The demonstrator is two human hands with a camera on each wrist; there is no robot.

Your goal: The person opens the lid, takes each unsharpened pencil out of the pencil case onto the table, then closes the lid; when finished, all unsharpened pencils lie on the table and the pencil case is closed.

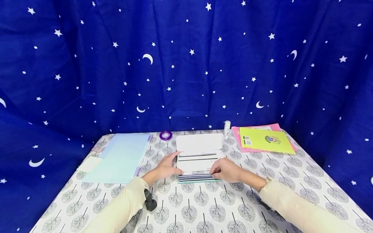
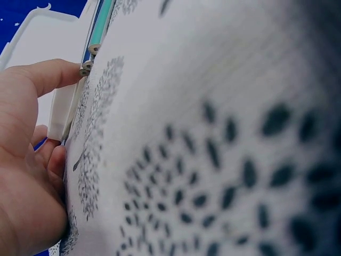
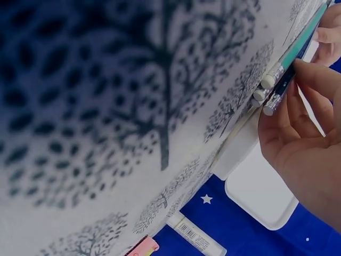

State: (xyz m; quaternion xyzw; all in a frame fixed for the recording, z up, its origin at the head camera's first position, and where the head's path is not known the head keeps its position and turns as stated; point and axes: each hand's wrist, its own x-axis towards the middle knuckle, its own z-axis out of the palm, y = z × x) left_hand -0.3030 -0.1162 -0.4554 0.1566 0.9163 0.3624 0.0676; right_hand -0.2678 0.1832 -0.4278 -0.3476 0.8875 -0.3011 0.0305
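The white case (image 1: 198,165) was placed on the worktop (image 1: 189,207) with its lid (image 1: 199,142) turned back, behind the tray. Some dark pencils (image 1: 198,159) were seen inside it. In front of the case, along its near edge, a row of loose pencils (image 1: 193,177) was laid, and a teal pencil (image 3: 303,37) was found nearest to the person.

At the case's left side, the left hand (image 1: 167,166) was spread, not clenched: its thumb (image 2: 59,73) was put against the ends of the loose pencils, while its other fingers were kept at the case's side. At the case's right front corner, a dark-blue pencil (image 3: 282,85) was pinched near its eraser end between the thumb and fingers of the right hand (image 1: 228,170). Whether a second pencil was included in this pinch cannot be told.

The step in hand was judged to be the handling of the loose row from both ends. For the next move, a firm right pinch and a steady left thumb would probably be called for, so that the neighbouring pencils were not rolled.

To the case's left, a light blue notebook (image 1: 119,158) was laid; behind its right corner, a glue stick (image 1: 227,130) was stood.
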